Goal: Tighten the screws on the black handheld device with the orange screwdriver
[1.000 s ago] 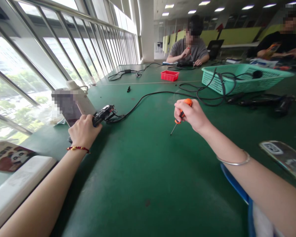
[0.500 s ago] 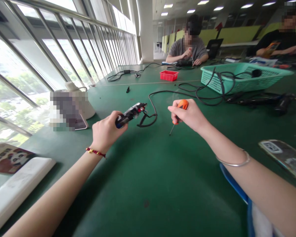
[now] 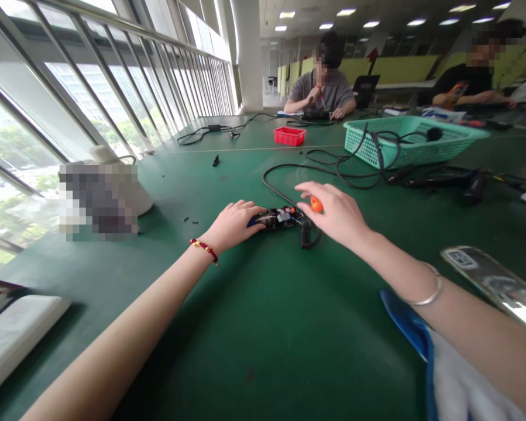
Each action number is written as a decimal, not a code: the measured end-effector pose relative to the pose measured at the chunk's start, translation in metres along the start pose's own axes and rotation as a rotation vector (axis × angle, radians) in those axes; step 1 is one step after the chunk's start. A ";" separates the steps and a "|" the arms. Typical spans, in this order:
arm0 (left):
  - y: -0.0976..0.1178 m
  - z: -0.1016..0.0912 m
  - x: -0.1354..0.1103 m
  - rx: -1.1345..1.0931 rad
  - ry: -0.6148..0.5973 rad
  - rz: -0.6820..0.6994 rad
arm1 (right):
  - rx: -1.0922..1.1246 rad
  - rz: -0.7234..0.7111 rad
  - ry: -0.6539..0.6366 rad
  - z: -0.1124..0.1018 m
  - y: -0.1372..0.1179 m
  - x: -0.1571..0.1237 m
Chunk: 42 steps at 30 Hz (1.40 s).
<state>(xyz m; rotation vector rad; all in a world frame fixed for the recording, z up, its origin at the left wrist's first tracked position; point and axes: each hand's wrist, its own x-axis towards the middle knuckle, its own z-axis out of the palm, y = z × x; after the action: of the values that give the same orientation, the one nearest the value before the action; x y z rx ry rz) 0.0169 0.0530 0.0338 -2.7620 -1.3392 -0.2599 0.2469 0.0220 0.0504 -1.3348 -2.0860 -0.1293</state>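
Note:
My left hand (image 3: 237,225) grips the near-left end of an opened black corded power tool (image 3: 282,218), thumb in front and fingers over the top. The tool lies on the green table (image 3: 280,327), its inner parts and wires exposed, its cable leading off at the right end. My right hand (image 3: 335,213) is closed round a screwdriver (image 3: 316,203); only a bit of its orange handle shows, and the shaft is hidden. This hand hovers just right of the tool. Left of my left hand lie small dark screws (image 3: 190,221).
Farther back stand a red tray (image 3: 289,136) and a green basket (image 3: 414,146) with black cables. A black tool (image 3: 447,177) lies before the basket. At right are a phone (image 3: 477,266) and a blue-white glove (image 3: 442,356). Two people sit across the table.
My left hand has moved right and lowered the tool onto the table. My right hand has turned, bringing the screwdriver beside the tool's cable end. The screws at left have come into view.

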 end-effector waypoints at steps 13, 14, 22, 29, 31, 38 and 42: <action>-0.050 0.000 -0.044 0.270 0.156 -0.550 | 0.165 -0.001 -0.130 0.045 0.017 -0.026; -0.061 -0.001 -0.052 0.278 0.110 -0.593 | 0.162 -0.003 -0.131 0.045 0.018 -0.026; -0.082 -0.019 -0.066 0.225 -0.229 -0.523 | 0.169 -0.006 -0.127 0.051 0.023 -0.026; -0.008 -0.022 -0.051 0.430 -0.346 -0.674 | 0.171 -0.002 -0.121 0.052 0.024 -0.027; 0.013 -0.015 -0.050 0.477 -0.286 -0.705 | 0.175 -0.005 -0.112 0.052 0.024 -0.028; 0.060 0.005 -0.054 0.461 -0.162 -0.329 | 0.135 -0.122 -0.108 0.048 0.012 -0.030; 0.056 0.011 -0.053 0.417 -0.055 -0.132 | 0.117 -0.254 -0.166 0.045 0.005 -0.030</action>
<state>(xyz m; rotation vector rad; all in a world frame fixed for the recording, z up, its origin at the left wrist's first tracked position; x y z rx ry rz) 0.0298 -0.0211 0.0145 -2.3573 -1.4017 0.0844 0.2378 0.0193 -0.0031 -1.0382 -2.3587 -0.0032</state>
